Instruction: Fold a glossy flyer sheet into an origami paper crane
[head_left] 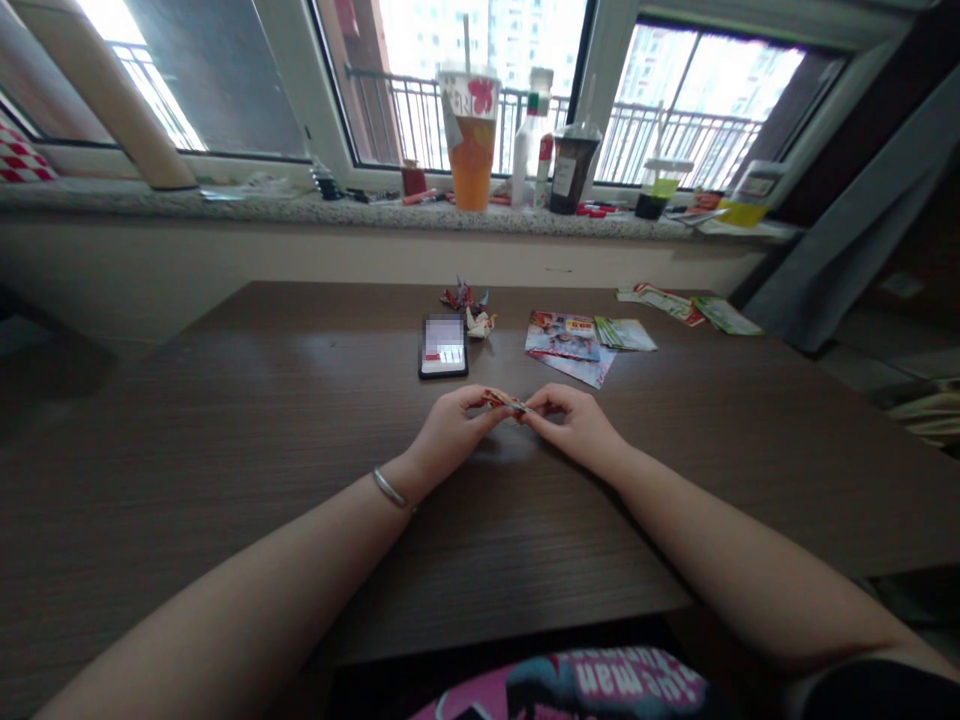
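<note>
A small folded piece of printed paper (504, 401), red, white and dark, is held just above the brown table (315, 470). My left hand (457, 425) pinches its left end between thumb and fingers. At its right end, the thumb and fingertips of my right hand (574, 425) are closed on it too. Beyond my left hand lies a phone (444, 347) with its screen lit. Right behind the phone sit a dark, colourful folded paper figure (464, 297) and a whitish one (480, 323). The fine folds of the held paper are too small to make out.
Printed sheets (564, 337) and green-white papers (626, 334) lie beyond my right hand, with more leaflets (667, 303) at the far right. On the windowsill (262, 208) stand a large cup of orange drink (472, 150), a dark drink cup (574, 170) and bottles (526, 150).
</note>
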